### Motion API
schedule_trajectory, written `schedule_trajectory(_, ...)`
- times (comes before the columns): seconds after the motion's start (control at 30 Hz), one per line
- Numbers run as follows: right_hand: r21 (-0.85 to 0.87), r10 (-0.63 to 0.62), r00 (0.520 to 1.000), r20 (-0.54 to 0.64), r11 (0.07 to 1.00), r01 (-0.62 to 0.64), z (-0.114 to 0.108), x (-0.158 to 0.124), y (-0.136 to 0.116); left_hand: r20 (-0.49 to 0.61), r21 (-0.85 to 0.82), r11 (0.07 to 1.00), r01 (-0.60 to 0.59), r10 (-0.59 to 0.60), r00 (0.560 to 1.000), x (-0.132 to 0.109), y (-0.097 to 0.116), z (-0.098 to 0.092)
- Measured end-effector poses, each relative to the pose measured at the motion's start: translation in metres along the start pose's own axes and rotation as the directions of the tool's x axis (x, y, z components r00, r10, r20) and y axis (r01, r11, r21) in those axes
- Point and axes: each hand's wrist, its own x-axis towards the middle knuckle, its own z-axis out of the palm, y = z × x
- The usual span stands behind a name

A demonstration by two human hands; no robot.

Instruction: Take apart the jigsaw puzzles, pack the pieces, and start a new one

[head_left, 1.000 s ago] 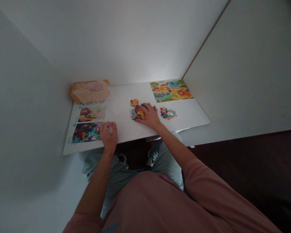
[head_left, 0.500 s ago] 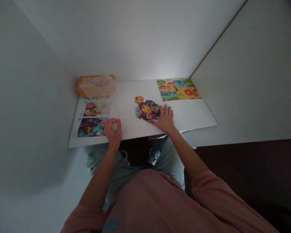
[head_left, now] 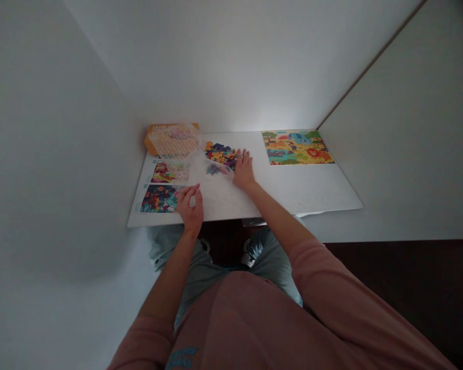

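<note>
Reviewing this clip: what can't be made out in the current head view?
All in the head view:
Puzzle pieces: any under the right hand are hidden by it; the rest are too small and jumbled to count.
Lower printed picture: its near right corner is hidden by the left hand.
Orange box: lettering veiled by clear plastic.
Shirt print: too blurred to read.

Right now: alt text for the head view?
A person's right hand is at the right side of a colorful puzzle-piece pile on a white tabletop. The left hand, bent, partly hides a dark printed picture; behind sits an orange box partly covered by clear plastic, and an animal picture lies back right.
</note>
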Motion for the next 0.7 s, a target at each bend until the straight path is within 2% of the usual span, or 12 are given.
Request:
schedule_trajectory(0.1, -0.024, 0.000, 0.996, -0.085, 1.000, -0.002, -0.011, -0.019, 0.008, -0.005, -0.004, 0.999, -0.035, 0.035, 0.999, 0.000, 0.001, 0.001)
schedule_trajectory(0.17, -0.005, 0.021, 0.995, -0.096, 1.000, -0.021, -0.016, -0.031, 0.013, -0.009, -0.010, 0.999, -0.045, 0.044, 0.999, -0.001, 0.002, 0.001)
schedule_trajectory(0.27, 0.047, -0.023, 1.000, -0.010, 0.999, 0.023, -0.018, -0.034, 0.015, 0.015, 0.001, 1.000, -0.031, 0.031, 0.999, 0.000, 0.001, 0.001)
schedule_trajectory(0.4, 0.103, -0.111, 0.992, 0.063, 0.989, 0.104, -0.020, -0.017, 0.016, 0.049, -0.031, 0.999, -0.018, 0.020, 0.999, 0.002, 0.000, 0.004)
schedule_trajectory(0.47, 0.128, -0.127, 0.988, 0.090, 0.985, 0.115, -0.024, -0.009, 0.025, 0.047, -0.066, 0.998, 0.010, -0.007, 0.999, 0.003, 0.000, 0.006)
schedule_trajectory(0.57, 0.144, -0.091, 0.992, 0.086, 0.986, 0.078, -0.034, -0.005, 0.056, 0.060, -0.111, 0.993, 0.032, -0.026, 0.998, 0.002, 0.000, 0.009)
schedule_trajectory(0.7, 0.109, 0.129, 0.991, -0.035, 0.986, -0.125, -0.047, -0.009, 0.116, 0.102, -0.125, 0.992, 0.012, 0.001, 0.995, 0.001, 0.001, 0.009)
